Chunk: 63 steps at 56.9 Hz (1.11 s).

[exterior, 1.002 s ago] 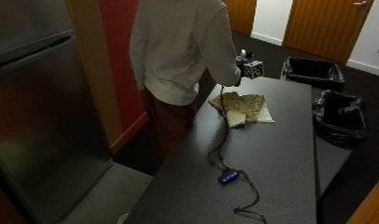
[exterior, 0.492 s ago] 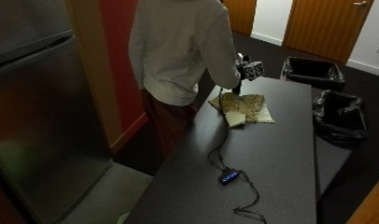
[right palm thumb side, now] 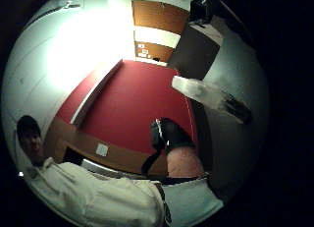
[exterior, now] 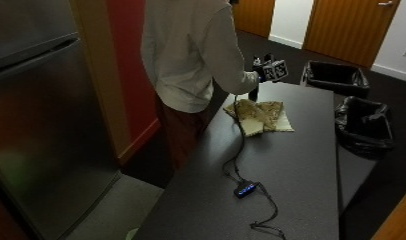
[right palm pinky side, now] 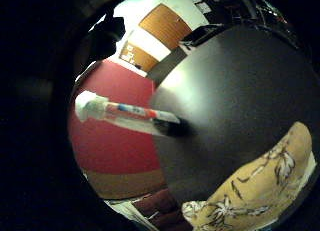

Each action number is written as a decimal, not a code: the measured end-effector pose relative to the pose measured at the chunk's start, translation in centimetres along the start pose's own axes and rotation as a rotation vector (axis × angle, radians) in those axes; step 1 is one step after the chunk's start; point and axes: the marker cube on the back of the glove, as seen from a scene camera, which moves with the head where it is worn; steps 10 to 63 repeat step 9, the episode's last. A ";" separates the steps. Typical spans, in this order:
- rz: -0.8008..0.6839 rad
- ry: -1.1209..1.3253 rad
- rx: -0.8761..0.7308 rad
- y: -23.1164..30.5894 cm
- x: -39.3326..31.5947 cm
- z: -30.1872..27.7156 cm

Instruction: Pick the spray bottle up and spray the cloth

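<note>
Tan cloth [exterior: 261,115] printed with dark and white flowers, on a dark grey table [exterior: 303,165]. Clear slim spray bottle [right palm pinky side: 127,116], white cap, red-and-blue label. Red wall [exterior: 133,65] behind.

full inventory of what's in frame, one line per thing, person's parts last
spray bottle: 1, white head, clear body with a red and blue label, dark base standing on the table near the edge
cloth: 1, tan with a floral pattern, crumpled on the table beside the bottle
table: 1, dark grey
cable: 1, black, runs along the table to a small box with blue lights
bins: 2, black-lined, on the floor beyond the table
fridge: 1, steel, beside the person
doors: 2, wooden, at the back
wall panel: 1, red
person: 1, white top, stands at the table
right hand: black glove, above the bottle; grip cannot be told
</note>
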 end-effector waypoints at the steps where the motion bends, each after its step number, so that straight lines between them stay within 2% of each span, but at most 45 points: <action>1: -0.008 -0.007 0.017 -0.3 -0.2 0.1; 9: -0.017 0.028 0.141 -0.6 -1.2 -1.3; 63: -0.017 0.028 0.141 -0.6 -1.2 -1.3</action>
